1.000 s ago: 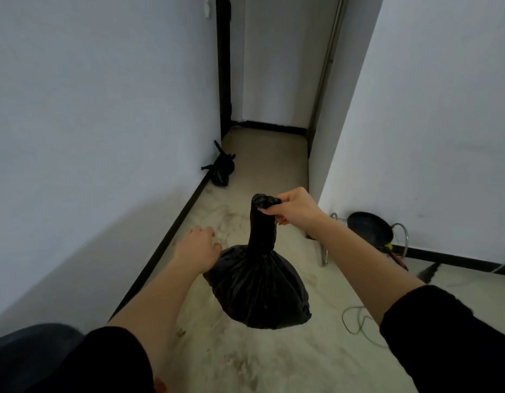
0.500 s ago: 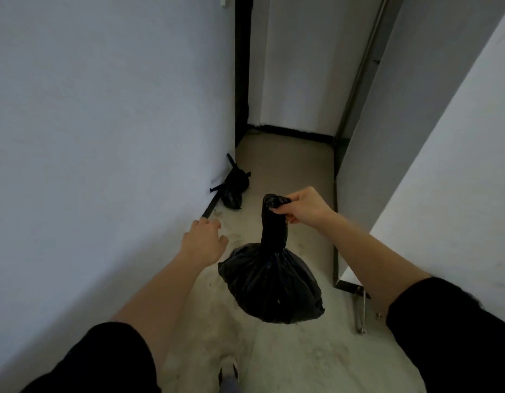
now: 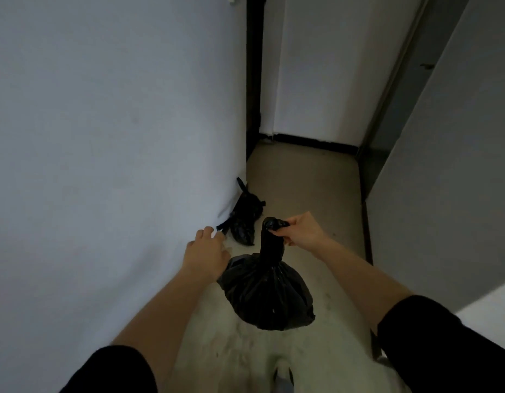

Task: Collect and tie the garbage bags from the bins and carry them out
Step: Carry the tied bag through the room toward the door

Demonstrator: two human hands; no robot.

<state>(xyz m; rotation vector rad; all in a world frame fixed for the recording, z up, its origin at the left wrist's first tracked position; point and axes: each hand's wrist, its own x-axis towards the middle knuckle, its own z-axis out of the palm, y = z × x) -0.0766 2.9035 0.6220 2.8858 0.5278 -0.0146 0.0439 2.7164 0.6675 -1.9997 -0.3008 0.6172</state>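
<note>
your right hand [image 3: 300, 231] pinches the twisted neck of the hung bag [image 3: 269, 293]; its body dangles clear of the floor [image 3: 316, 194], a little out from the wall [image 3: 103, 137]. the second bag [image 3: 244, 219] lies tied against the foot of that wall, ears sticking out. your left hand [image 3: 206, 256] is empty, fingers loosely spread, at the ear nearest you; contact cannot be told. judged step: pick up the second bag. take it at the knot rather than by one thin ear, which could slip or tear. lift it off the wall, hung bag held wide so it cannot swing into your reach.
</note>
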